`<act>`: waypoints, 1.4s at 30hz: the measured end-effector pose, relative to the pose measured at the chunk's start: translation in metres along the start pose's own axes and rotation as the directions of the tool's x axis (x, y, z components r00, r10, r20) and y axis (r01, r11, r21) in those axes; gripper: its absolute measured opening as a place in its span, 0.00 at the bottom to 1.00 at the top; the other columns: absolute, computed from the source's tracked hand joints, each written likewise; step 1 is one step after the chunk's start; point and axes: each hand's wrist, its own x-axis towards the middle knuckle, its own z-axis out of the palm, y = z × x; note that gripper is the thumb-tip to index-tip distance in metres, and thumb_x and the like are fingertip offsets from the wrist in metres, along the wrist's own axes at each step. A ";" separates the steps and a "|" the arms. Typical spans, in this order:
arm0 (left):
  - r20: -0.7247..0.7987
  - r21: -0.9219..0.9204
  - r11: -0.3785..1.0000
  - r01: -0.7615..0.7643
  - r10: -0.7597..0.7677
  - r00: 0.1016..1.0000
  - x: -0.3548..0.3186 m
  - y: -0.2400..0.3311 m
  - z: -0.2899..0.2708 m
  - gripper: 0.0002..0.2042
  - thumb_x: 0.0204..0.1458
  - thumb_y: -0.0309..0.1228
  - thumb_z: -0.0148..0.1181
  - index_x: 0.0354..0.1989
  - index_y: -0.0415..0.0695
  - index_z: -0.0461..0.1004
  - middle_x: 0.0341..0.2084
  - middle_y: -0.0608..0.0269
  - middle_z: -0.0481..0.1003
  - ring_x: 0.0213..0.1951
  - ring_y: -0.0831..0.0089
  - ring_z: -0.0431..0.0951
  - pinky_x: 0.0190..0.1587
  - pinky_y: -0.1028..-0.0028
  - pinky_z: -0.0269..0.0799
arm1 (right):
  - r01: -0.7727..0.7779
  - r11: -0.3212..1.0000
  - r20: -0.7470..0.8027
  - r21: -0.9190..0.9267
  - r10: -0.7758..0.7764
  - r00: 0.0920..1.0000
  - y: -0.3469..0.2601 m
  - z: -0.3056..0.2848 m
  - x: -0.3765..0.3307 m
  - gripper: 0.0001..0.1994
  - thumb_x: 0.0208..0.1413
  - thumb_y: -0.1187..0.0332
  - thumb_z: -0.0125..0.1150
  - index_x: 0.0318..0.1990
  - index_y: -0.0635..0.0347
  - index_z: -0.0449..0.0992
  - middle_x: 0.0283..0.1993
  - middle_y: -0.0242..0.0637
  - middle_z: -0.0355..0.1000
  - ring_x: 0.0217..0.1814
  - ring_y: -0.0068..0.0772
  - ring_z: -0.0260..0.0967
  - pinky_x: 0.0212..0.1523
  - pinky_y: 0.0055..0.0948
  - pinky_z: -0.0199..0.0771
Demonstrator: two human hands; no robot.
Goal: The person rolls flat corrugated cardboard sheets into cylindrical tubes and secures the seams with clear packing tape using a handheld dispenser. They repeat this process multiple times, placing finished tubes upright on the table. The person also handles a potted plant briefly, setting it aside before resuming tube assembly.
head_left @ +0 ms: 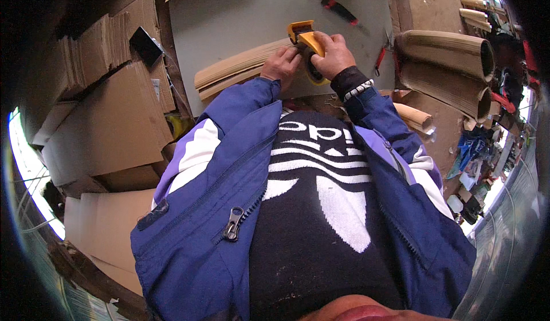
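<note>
My right hand [333, 56] is closed around a yellow tape dispenser [311, 39], whose head points away from me. Part of a tape roll shows below that hand, beside the dispenser. My left hand [279, 66] rests with bent fingers on the right end of a long, layered bundle of brown cardboard [235, 72] and grips it there. The dispenser's head sits just past this end, close to my left fingertips. Both the bundle and my hands are at the near edge of a grey tabletop [229, 20]. The left fingertips are partly hidden.
A black-and-red handled tool [339, 10] lies farther back on the tabletop. A red-handled tool [380, 60] is near its right edge. Rolled cardboard [444, 52] stands at the right. Flattened cardboard stacks [106, 126] fill the left, with a dark phone-like slab [146, 46] on them.
</note>
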 end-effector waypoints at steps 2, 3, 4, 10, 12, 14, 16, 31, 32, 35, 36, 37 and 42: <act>-0.026 -0.038 0.999 0.031 -0.032 0.999 -0.001 0.000 0.005 0.16 0.45 0.28 0.57 0.45 0.42 0.75 0.43 0.55 0.75 0.47 0.60 0.74 0.48 0.67 0.75 | -0.005 0.998 0.020 -0.062 0.006 1.000 -0.004 0.002 0.002 0.32 0.47 0.62 0.60 0.64 0.51 0.65 0.53 0.54 0.67 0.54 0.55 0.70 0.56 0.43 0.72; 0.005 -0.195 0.972 0.128 -0.130 0.992 -0.002 0.001 0.006 0.16 0.46 0.28 0.57 0.45 0.42 0.75 0.43 0.55 0.75 0.48 0.60 0.74 0.47 0.67 0.75 | -0.016 0.996 0.038 -0.087 0.019 0.999 -0.005 0.003 0.004 0.33 0.47 0.62 0.60 0.64 0.53 0.63 0.53 0.55 0.68 0.54 0.56 0.70 0.56 0.44 0.72; 0.017 -0.360 0.901 0.242 -0.253 0.967 -0.001 0.004 0.008 0.15 0.46 0.28 0.57 0.45 0.41 0.75 0.44 0.55 0.75 0.48 0.60 0.74 0.45 0.67 0.76 | -0.036 0.993 0.059 -0.114 0.043 0.997 -0.006 0.003 0.005 0.34 0.48 0.62 0.59 0.65 0.55 0.61 0.53 0.56 0.69 0.54 0.57 0.70 0.56 0.45 0.72; 0.080 -0.360 0.878 0.315 -0.307 0.948 0.001 0.009 0.002 0.14 0.48 0.29 0.57 0.45 0.43 0.74 0.56 0.54 0.69 0.50 0.58 0.73 0.41 0.64 0.77 | -0.055 0.980 0.236 -0.190 0.100 0.967 -0.012 -0.004 0.023 0.35 0.47 0.61 0.56 0.66 0.59 0.59 0.47 0.60 0.74 0.50 0.59 0.73 0.53 0.47 0.72; 0.037 -0.140 0.985 0.104 -0.100 0.994 0.000 0.003 0.001 0.14 0.48 0.30 0.56 0.44 0.43 0.74 0.58 0.55 0.67 0.50 0.58 0.72 0.41 0.63 0.77 | -0.044 0.981 0.267 -0.191 0.095 0.959 -0.015 -0.007 0.032 0.35 0.47 0.62 0.56 0.66 0.59 0.59 0.45 0.60 0.75 0.48 0.57 0.74 0.51 0.45 0.73; 0.072 -0.062 0.998 0.001 0.004 0.997 0.000 -0.004 0.003 0.13 0.49 0.30 0.56 0.44 0.44 0.74 0.57 0.56 0.66 0.49 0.57 0.72 0.41 0.63 0.76 | -0.042 0.984 0.319 -0.174 0.097 0.943 -0.018 -0.009 0.039 0.35 0.46 0.62 0.55 0.65 0.59 0.60 0.43 0.58 0.76 0.43 0.55 0.77 0.48 0.44 0.75; 0.041 -0.085 0.996 -0.009 0.012 0.999 0.000 -0.008 0.009 0.14 0.48 0.31 0.57 0.44 0.44 0.74 0.55 0.57 0.67 0.48 0.57 0.73 0.42 0.63 0.76 | -0.051 0.978 0.321 -0.200 0.115 0.940 -0.020 -0.009 0.044 0.33 0.46 0.62 0.55 0.64 0.60 0.62 0.43 0.58 0.76 0.42 0.55 0.77 0.47 0.44 0.76; 0.099 -0.571 0.777 0.265 -0.255 0.962 -0.003 -0.006 0.019 0.13 0.53 0.28 0.56 0.47 0.44 0.72 0.47 0.52 0.71 0.48 0.56 0.73 0.49 0.66 0.73 | -0.114 0.964 0.302 -0.239 0.186 0.935 -0.026 -0.003 0.057 0.28 0.46 0.61 0.57 0.56 0.63 0.69 0.45 0.58 0.76 0.49 0.54 0.75 0.52 0.42 0.74; 0.171 -0.623 0.709 0.332 -0.291 0.941 -0.004 -0.007 0.022 0.13 0.52 0.28 0.56 0.46 0.43 0.71 0.48 0.52 0.70 0.48 0.56 0.73 0.49 0.67 0.73 | -0.113 0.964 0.305 -0.242 0.186 0.934 -0.026 -0.003 0.057 0.29 0.46 0.61 0.57 0.57 0.63 0.68 0.45 0.57 0.76 0.49 0.53 0.76 0.51 0.41 0.74; 0.155 -0.416 0.842 0.343 -0.306 0.939 -0.003 -0.008 0.023 0.11 0.50 0.27 0.56 0.43 0.43 0.71 0.51 0.52 0.69 0.50 0.57 0.72 0.49 0.67 0.74 | -0.140 0.964 0.326 -0.228 0.211 0.922 -0.027 -0.006 0.058 0.29 0.46 0.59 0.58 0.56 0.65 0.69 0.48 0.58 0.75 0.52 0.53 0.74 0.54 0.42 0.73; 0.059 -0.308 0.923 0.230 -0.223 0.973 -0.003 -0.007 0.021 0.11 0.49 0.27 0.56 0.42 0.43 0.71 0.51 0.51 0.69 0.50 0.57 0.72 0.49 0.66 0.74 | -0.164 0.960 0.334 -0.227 0.235 0.913 -0.027 -0.008 0.058 0.28 0.46 0.59 0.59 0.55 0.66 0.70 0.49 0.58 0.75 0.53 0.54 0.74 0.55 0.42 0.73; 0.010 -0.228 0.963 0.146 -0.148 0.989 -0.003 -0.006 0.017 0.11 0.49 0.28 0.56 0.42 0.43 0.71 0.50 0.51 0.70 0.50 0.56 0.72 0.49 0.65 0.74 | -0.152 0.964 0.344 -0.220 0.223 0.912 -0.028 -0.009 0.058 0.28 0.45 0.59 0.59 0.55 0.66 0.70 0.49 0.58 0.75 0.53 0.53 0.74 0.55 0.42 0.73; 0.054 -0.239 0.962 0.128 -0.118 0.992 0.005 -0.002 -0.006 0.13 0.50 0.25 0.54 0.45 0.41 0.69 0.52 0.48 0.70 0.53 0.49 0.71 0.54 0.59 0.71 | -0.183 0.959 0.374 -0.217 0.255 0.891 -0.031 -0.015 0.058 0.31 0.44 0.59 0.60 0.58 0.62 0.68 0.47 0.54 0.77 0.50 0.49 0.76 0.52 0.38 0.74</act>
